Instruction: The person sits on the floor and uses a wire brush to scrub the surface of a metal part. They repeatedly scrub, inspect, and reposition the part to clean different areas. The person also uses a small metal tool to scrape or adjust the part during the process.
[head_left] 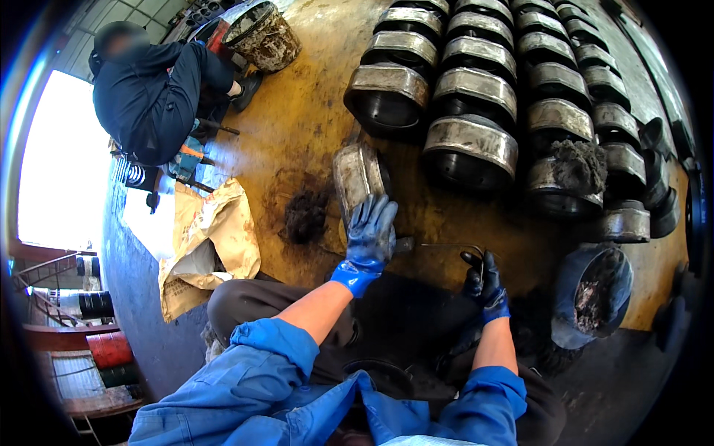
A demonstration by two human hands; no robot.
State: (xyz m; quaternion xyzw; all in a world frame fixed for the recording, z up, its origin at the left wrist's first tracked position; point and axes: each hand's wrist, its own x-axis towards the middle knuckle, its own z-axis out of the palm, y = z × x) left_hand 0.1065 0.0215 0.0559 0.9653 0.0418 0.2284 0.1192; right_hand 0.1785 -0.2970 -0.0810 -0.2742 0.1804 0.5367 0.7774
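At your far left, a co-worker (152, 104) in dark clothing sits bent over, apart from your work, with a crusted bucket (262, 39) just beyond. Nearer you, a torn paper sack (229, 212) stands slumped beside your left leg, its mouth gaping. Next comes a dark tuft of fibre (306, 217), lying loose on the stained floor close to the metal shell (357, 175).

That shell is the piece in hand: it rests on the floor in front of you, on its side. Your left hand (370, 234), in a blue glove, lies over its near end with the fingers stretched out; you can't tell from here whether the thumb closes on it. To the right, a thin bent rod (446, 245) points back toward the shell, held in the curled fingers of your right hand (485, 281) (that glove is far blacker at the tips).

The step looks like working the shell with the rod, the left hand steadying. The next move would seem to call for a firm left hold and the rod's tip lined up with the shell.

Farther right stand rows of similar shells (476, 93), one topped by a grey wad (580, 165), and a container (565, 291) with fibrous scraps inside.
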